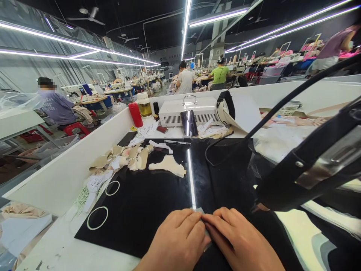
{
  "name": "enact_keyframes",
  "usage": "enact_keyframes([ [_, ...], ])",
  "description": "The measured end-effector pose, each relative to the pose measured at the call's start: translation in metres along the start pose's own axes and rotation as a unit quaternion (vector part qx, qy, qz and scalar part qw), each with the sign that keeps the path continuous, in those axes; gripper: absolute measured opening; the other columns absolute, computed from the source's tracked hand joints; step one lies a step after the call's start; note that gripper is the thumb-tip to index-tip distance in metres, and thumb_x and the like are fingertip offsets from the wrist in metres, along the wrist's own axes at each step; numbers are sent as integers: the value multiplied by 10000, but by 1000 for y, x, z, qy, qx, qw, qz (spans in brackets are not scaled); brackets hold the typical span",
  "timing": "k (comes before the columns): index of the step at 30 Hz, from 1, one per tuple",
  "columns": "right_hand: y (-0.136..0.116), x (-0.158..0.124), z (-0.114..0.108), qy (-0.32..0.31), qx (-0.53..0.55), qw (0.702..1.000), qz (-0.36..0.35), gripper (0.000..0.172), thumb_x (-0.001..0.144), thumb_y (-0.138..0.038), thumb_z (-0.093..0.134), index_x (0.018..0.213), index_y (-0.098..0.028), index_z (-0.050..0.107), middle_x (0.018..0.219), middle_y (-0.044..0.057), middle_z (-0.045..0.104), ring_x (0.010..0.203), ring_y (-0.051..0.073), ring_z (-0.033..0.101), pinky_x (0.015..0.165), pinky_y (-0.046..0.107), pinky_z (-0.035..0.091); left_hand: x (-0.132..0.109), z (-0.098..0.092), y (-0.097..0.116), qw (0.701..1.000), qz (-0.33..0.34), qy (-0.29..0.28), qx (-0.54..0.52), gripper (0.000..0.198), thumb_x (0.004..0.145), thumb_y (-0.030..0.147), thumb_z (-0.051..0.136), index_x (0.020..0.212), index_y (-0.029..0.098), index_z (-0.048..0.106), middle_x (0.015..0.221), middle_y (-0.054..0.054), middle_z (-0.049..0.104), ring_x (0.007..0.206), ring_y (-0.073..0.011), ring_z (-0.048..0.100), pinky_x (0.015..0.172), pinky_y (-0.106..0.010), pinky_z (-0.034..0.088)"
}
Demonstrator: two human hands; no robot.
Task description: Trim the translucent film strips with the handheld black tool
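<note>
My left hand (pixel 179 237) and my right hand (pixel 238 235) meet low in the middle, over the glossy black mat (pixel 135 205). Fingers of both are closed on a small pale grey piece (pixel 199 210), thin like fabric or film. Most of it is hidden under the fingers, so its kind does not show. Beyond the hands a cream, curved fabric piece (pixel 167 165) lies flat. Near the mat's far edge is a pen (pixel 177 142).
Beige fabric scraps (pixel 138 158) lie at the left, above two white rings (pixel 97 218). A dark lamp-like arm (pixel 304 165) slants in from the right. At the back stand a white vented box (pixel 172 113), a phone (pixel 189 124) and a red canister (pixel 135 115). Several people sit further off.
</note>
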State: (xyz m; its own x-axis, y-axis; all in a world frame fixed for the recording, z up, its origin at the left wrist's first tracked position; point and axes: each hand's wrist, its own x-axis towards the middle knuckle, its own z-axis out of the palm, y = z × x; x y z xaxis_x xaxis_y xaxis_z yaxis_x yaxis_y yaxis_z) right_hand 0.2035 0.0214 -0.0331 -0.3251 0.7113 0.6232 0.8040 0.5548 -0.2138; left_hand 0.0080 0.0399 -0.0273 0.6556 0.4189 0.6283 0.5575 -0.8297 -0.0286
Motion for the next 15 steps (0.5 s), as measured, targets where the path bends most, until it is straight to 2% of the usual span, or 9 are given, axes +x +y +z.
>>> enact_keyframes([
  [5,1,-1,0,2,1,1000,-3,406,1117,-247,321,1014,-215,713,735,10,663,580,163,657,523,304,567,2,1,0,1000,3,1,6,332,1121,250,407,1004,115,687,1050,-67,798,971,-207,777,818,-330,649],
  [11,2,0,2,2,4,1000,-2,408,1112,-253,329,1023,-214,725,743,19,670,580,166,664,507,297,578,2,2,0,1000,8,9,7,360,1127,247,385,988,102,684,1031,-74,796,967,-206,776,832,-328,644],
  [15,5,-7,-7,10,44,999,7,327,1100,-303,412,1105,-262,737,903,44,721,741,167,725,644,263,629,2,2,0,1000,-3,18,0,412,1137,318,359,991,107,681,1039,-75,794,929,-209,775,779,-330,644],
])
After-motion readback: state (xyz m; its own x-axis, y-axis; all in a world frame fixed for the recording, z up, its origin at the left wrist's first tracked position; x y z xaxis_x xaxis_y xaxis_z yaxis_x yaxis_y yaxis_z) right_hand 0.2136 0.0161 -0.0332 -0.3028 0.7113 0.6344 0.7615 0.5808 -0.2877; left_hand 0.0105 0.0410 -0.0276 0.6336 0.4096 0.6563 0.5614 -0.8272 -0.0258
